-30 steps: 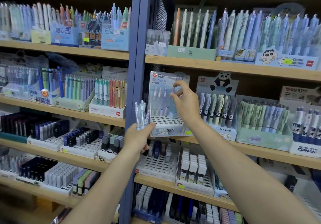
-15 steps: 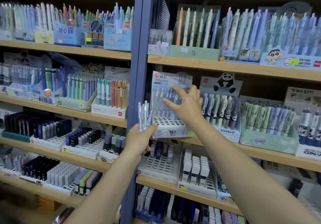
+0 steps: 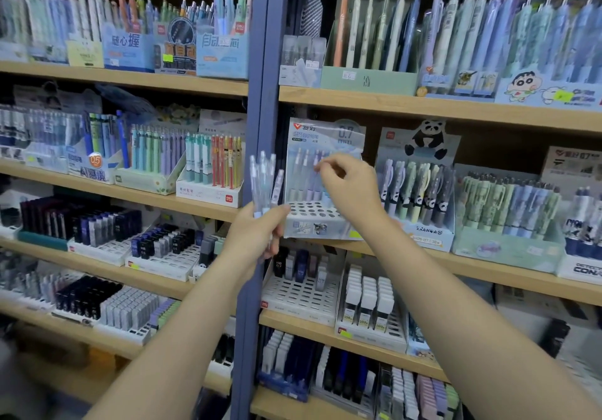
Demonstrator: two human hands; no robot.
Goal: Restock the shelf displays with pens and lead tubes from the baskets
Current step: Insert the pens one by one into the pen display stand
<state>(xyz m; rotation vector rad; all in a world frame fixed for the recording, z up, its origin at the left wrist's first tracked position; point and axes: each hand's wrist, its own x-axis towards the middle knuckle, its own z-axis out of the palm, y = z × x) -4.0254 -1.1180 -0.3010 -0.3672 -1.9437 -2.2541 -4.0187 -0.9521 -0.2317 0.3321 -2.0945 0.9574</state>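
My left hand point(image 3: 257, 235) grips a small bunch of pale blue and lilac pens point(image 3: 264, 181), held upright in front of the blue shelf post. Just to the right stands a light blue pen display point(image 3: 325, 136) marked 0.7, with a white holed base point(image 3: 311, 212) whose front holes are bare. Several matching pens stand in its back rows. My right hand point(image 3: 353, 191) is raised in front of that display, thumb and fingertips pinched at the top of a pen point(image 3: 315, 172) in the back rows.
A panda pen display point(image 3: 418, 191) stands right of the 0.7 box. White lead tube trays point(image 3: 301, 294) sit on the shelf below. The blue upright post point(image 3: 259, 93) divides two shelf bays, both packed with pen boxes and lead cases.
My right hand has dropped from the display's top to the pens in its back rows and now pinches at a pen top. The left hand and its bunch stay put.
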